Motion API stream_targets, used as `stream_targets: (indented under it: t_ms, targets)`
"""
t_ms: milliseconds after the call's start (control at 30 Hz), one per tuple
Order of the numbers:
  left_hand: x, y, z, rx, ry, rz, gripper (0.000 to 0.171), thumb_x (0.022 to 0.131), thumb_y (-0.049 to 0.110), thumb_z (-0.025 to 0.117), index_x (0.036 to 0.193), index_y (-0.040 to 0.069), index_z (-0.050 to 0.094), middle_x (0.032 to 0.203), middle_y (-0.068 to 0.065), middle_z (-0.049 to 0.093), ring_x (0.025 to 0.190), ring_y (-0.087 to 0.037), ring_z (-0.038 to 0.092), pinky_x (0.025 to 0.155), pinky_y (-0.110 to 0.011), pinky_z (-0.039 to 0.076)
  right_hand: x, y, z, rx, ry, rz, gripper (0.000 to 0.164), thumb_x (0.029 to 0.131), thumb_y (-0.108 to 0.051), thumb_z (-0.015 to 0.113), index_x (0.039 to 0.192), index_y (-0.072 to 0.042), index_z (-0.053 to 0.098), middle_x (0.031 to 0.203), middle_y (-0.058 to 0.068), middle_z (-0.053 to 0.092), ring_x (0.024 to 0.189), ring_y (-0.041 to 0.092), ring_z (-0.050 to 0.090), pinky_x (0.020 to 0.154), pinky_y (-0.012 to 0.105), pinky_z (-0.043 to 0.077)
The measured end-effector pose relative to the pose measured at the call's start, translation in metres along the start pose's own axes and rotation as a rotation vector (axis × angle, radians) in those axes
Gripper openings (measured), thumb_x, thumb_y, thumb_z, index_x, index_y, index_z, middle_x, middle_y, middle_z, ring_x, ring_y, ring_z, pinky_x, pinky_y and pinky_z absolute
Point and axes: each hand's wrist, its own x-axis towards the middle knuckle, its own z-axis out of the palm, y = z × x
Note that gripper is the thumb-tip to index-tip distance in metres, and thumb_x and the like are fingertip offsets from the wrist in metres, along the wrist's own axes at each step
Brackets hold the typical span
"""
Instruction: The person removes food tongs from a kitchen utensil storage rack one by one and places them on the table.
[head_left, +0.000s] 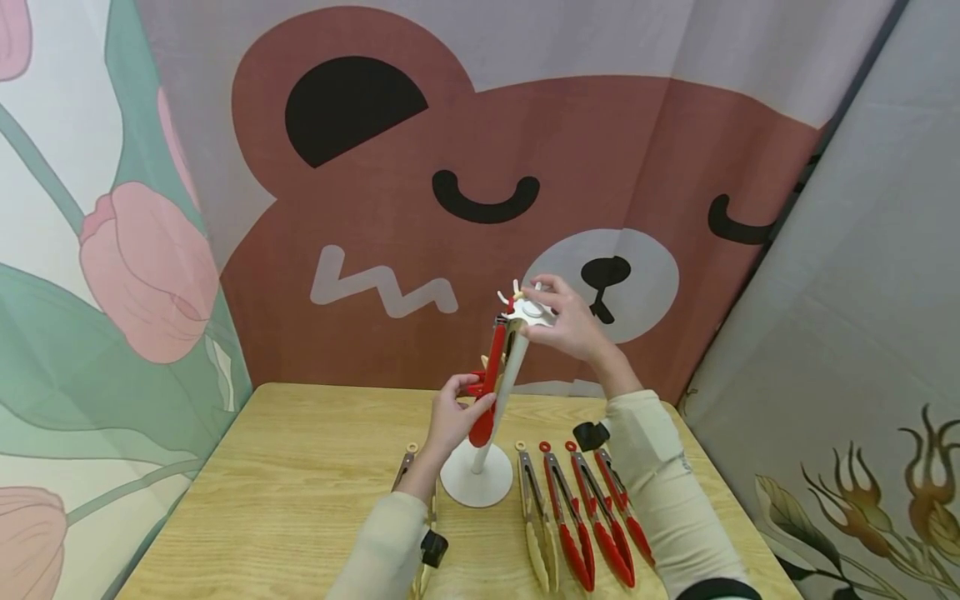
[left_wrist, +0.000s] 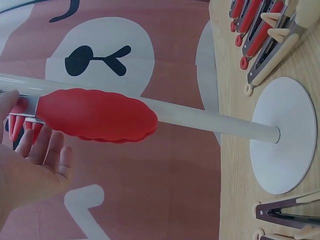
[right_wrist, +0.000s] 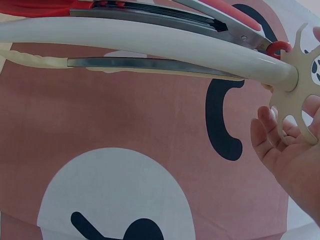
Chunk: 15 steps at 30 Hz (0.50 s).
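Observation:
A white stand has an upright pole (head_left: pixel 512 367), a round base (head_left: pixel 467 493) and a crown of hooks (head_left: pixel 531 312). Red tongs (head_left: pixel 489 390) hang along the pole; in the right wrist view their red ring (right_wrist: pixel 278 48) is at a hook. My left hand (head_left: pixel 450 421) holds these tongs low down, thumb and fingers on either side, above the red scalloped head (left_wrist: pixel 97 115). With my right hand (head_left: pixel 567 323) I grip the edge of the hook crown. Cream tongs (right_wrist: pixel 160 65) also hang at the pole, partly hidden behind it.
Cream tongs (head_left: pixel 534 521) and several red tongs (head_left: pixel 572 525) lie in a row on the wooden table (head_left: pixel 300 492), right of the base. More tongs (head_left: pixel 406 467) lie left of it, partly under my left forearm. A printed bear curtain (head_left: pixel 360 225) hangs behind.

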Motion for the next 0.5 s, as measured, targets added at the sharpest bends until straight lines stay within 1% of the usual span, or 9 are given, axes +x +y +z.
stream_targets:
  t_ms: [67,100,167,267,367,500]
  targets:
    - [-0.003,0.007,0.0,0.0,-0.014,-0.003,0.03,0.08,0.005,0.065,0.104,-0.009,0.054,0.099,-0.022,0.057,0.091,-0.037,0.051,0.07,-0.035,0.043,0.0,0.0,0.0,0.005,-0.003,0.004,0.057,0.074,-0.015,0.066,0.126,0.001,0.049,0.131,0.011,0.035,0.096,0.023,0.044,0.072,0.035,0.043]
    - [-0.003,0.007,0.0,-0.001,-0.024,-0.01,0.028,0.08,0.005,0.065,0.103,-0.008,0.054,0.099,-0.022,0.056,0.089,-0.037,0.052,0.07,-0.036,0.044,0.0,0.0,0.0,0.009,-0.005,0.007,0.057,0.074,-0.014,0.066,0.127,0.0,0.049,0.131,0.01,0.035,0.096,0.022,0.044,0.072,0.034,0.043]
    - [0.0,0.0,0.001,-0.014,-0.045,-0.024,0.026,0.081,0.007,0.065,0.1,-0.007,0.055,0.099,-0.02,0.056,0.083,-0.036,0.055,0.07,-0.038,0.047,0.0,0.0,0.001,0.015,-0.008,0.014,0.057,0.074,-0.013,0.066,0.127,0.0,0.048,0.132,0.008,0.035,0.097,0.022,0.044,0.072,0.033,0.043]
    - [0.006,-0.015,0.004,-0.014,-0.059,-0.03,0.023,0.081,0.011,0.066,0.095,-0.004,0.056,0.097,-0.016,0.058,0.078,-0.03,0.057,0.068,-0.039,0.049,0.0,-0.002,0.0,0.018,-0.008,0.023,0.056,0.075,-0.01,0.066,0.127,0.002,0.048,0.132,0.009,0.034,0.097,0.023,0.044,0.071,0.033,0.042]
    - [0.009,-0.027,0.007,-0.005,-0.037,-0.018,0.022,0.08,0.014,0.067,0.09,-0.002,0.056,0.095,-0.012,0.059,0.082,-0.026,0.054,0.07,-0.037,0.046,-0.003,-0.015,-0.001,0.009,-0.008,0.027,0.055,0.075,-0.006,0.064,0.126,0.007,0.046,0.132,0.014,0.034,0.098,0.026,0.044,0.072,0.035,0.042]
    - [0.009,-0.032,0.009,-0.038,0.001,0.009,0.023,0.078,0.01,0.068,0.086,-0.002,0.051,0.092,-0.013,0.059,0.086,-0.027,0.054,0.073,-0.037,0.044,-0.008,-0.036,-0.005,0.002,-0.011,0.027,0.053,0.075,-0.003,0.061,0.124,0.012,0.045,0.131,0.019,0.034,0.097,0.029,0.043,0.073,0.036,0.041]
